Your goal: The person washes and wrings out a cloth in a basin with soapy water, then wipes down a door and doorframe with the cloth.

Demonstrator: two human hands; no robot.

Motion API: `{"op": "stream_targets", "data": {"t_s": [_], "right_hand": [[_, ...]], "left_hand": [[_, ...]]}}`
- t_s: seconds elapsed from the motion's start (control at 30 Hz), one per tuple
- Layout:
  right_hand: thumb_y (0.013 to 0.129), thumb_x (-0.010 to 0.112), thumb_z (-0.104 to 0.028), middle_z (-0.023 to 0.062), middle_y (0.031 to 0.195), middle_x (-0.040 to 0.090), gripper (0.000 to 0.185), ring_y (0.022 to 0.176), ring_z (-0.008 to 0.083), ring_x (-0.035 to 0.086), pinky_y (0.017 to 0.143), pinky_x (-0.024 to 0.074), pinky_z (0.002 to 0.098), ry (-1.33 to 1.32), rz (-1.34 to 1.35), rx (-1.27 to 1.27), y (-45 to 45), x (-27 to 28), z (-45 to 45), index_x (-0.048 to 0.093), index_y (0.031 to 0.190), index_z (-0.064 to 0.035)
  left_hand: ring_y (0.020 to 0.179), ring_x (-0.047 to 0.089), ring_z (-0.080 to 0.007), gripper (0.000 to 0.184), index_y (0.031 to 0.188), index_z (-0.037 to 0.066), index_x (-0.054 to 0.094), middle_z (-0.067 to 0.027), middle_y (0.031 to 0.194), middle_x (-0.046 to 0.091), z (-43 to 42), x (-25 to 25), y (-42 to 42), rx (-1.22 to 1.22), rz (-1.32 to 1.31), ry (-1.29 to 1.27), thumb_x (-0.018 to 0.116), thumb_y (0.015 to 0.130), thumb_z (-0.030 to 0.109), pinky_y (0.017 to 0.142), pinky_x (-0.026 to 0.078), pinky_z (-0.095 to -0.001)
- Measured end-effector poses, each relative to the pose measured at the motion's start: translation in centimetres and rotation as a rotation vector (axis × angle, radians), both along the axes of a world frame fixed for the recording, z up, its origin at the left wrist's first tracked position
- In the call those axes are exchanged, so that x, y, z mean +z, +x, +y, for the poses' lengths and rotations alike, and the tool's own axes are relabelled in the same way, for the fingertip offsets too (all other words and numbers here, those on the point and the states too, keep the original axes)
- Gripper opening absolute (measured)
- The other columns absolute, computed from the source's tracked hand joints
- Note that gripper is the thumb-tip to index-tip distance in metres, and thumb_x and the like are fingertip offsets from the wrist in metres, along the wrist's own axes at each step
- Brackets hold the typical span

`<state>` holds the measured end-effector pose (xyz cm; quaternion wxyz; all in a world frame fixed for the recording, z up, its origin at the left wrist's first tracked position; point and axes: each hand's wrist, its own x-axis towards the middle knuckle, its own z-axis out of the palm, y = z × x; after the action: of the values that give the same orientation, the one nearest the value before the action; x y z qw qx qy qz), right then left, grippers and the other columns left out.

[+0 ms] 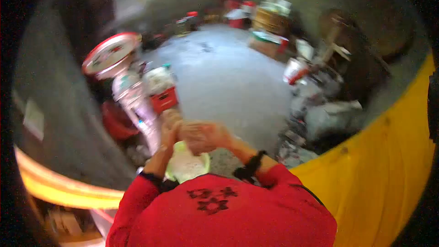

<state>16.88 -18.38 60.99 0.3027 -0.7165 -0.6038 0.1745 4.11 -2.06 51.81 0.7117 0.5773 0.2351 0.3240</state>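
Observation:
My left hand [171, 126] and my right hand [200, 137] are close together in front of me, touching or overlapping. Both are smeared by motion, so their fingers and anything between them cannot be made out. Just below them is a light green tub [207, 161] with something whitish in it. Part of the tub is hidden by my hands and my red top. Beyond my left hand stands a red box [163, 101] with a pale bundle [158, 80] on top.
To the left, a large red-rimmed round tray [111, 56] leans above clear plastic-looking items [135, 98] and a red basin [118, 121]. Bags and clutter [327, 116] line the right side. A yellow door or panel [382, 164] stands at near right. Boxes [267, 41] sit farther back on the grey floor [233, 73].

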Motion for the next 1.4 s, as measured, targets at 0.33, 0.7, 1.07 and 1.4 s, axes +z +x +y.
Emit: {"op": "stream_targets", "data": {"t_s": [0.33,0.7,1.07,1.4], "right_hand": [[0.089,0.049,-0.014,0.0128,0.105,0.060,0.026,0.095,0.0217,0.058,0.080,0.0469,0.0332,0.315,0.132,0.048,0.2,-3.9,2.5,0.056,0.111,-0.0029],[0.094,0.039,-0.023,0.0163,0.114,0.055,0.035,0.104,0.0256,0.052,0.090,0.0397,0.0342,0.570,0.164,0.001,1.5,3.5,5.1,0.053,0.114,0.0026],[0.092,0.041,-0.037,0.0183,0.075,0.061,0.046,0.067,0.0334,0.059,0.061,0.0463,0.0433,0.076,-0.209,0.439,1.7,-11.3,11.2,0.061,0.082,0.0032],[0.087,0.046,-0.030,0.0232,0.080,0.058,0.034,0.073,0.0400,0.056,0.066,0.0428,0.0452,-0.098,-0.066,0.392,-7.0,-3.1,9.4,0.058,0.084,0.0010]], "left_hand": [[0.084,0.060,-0.0224,0.067,0.125,0.001,0.036,-0.0147,0.105,0.055,-2.0,1.4,-2.6,0.209,0.011,-0.289,0.066,0.078,0.039,0.063,0.054,-0.0343],[0.060,0.059,-0.0172,0.040,0.112,0.003,0.050,-0.0119,0.081,0.062,-0.9,-1.2,-11.4,0.073,0.234,-0.211,0.058,0.085,0.031,0.051,0.051,-0.0296],[0.062,0.063,-0.0196,0.037,0.107,0.002,0.052,-0.0130,0.077,0.065,-1.2,-2.3,-18.6,0.248,0.222,-0.247,0.060,0.080,0.028,0.051,0.053,-0.0327],[0.069,0.064,-0.0219,0.034,0.096,0.002,0.060,-0.0129,0.079,0.065,-1.6,-2.2,-17.8,-0.152,0.391,-0.206,0.058,0.080,0.032,0.060,0.054,-0.0364]]}}
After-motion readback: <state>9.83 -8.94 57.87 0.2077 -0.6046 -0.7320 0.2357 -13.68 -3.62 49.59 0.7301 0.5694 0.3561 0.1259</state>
